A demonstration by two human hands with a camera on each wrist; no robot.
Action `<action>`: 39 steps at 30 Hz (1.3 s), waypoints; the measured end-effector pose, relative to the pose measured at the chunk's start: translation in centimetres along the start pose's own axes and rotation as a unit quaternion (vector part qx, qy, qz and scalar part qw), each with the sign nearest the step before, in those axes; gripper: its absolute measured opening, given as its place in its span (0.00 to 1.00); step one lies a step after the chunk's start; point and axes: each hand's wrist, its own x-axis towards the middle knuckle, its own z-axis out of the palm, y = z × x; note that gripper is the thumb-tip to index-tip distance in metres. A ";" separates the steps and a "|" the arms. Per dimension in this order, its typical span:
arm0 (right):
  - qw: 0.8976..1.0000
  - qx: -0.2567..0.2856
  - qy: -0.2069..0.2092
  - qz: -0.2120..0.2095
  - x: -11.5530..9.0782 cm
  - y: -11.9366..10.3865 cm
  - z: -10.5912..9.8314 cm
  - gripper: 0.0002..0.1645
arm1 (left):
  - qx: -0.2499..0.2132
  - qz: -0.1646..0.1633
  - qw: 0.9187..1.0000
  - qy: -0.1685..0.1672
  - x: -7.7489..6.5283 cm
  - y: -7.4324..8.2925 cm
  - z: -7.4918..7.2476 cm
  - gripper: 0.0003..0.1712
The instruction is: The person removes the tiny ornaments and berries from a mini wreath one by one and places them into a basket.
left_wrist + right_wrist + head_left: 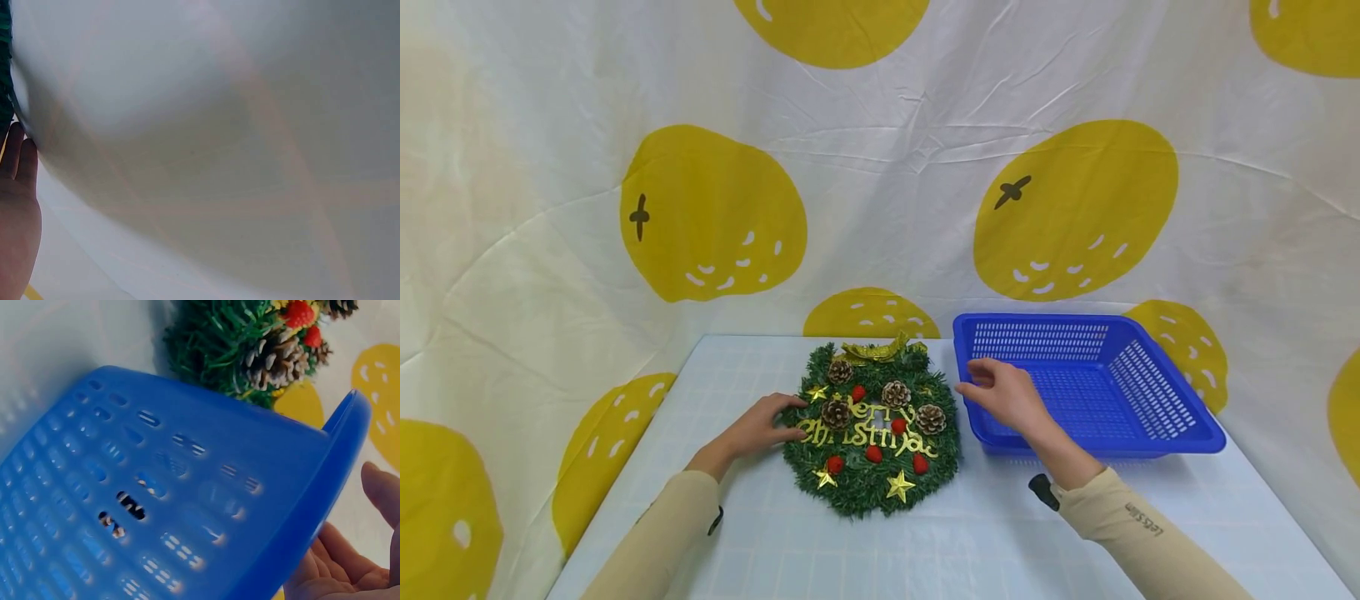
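A green Christmas wreath (872, 492) lies on the table, with pine cones, red berries, gold stars, a gold bow and gold "Merry Christmas" lettering. My left hand (766, 427) touches its left edge, thumb and fingers apart. In the left wrist view, two fairly straight fingers (26, 164) reach the green fringe; the other fingertips are hidden. Over the left rim of a blue plastic basket (1090, 454) hovers my right hand (1009, 396), fingers loosely bent and holding nothing. The right wrist view shows that hand (340, 575) beside the basket's rim, thumb apart from the fingers.
The blue basket stands right of the wreath, its slotted walls raised above the pale checked table (970, 550). Behind and around the table hangs a white cloth (887, 217) with large yellow fruit prints.
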 end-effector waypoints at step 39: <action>0.993 0.114 0.033 -0.020 -2.6 -2.9 6.7 0.36 | 0.007 -0.007 1.000 -0.002 0.0 0.0 0.0 0.34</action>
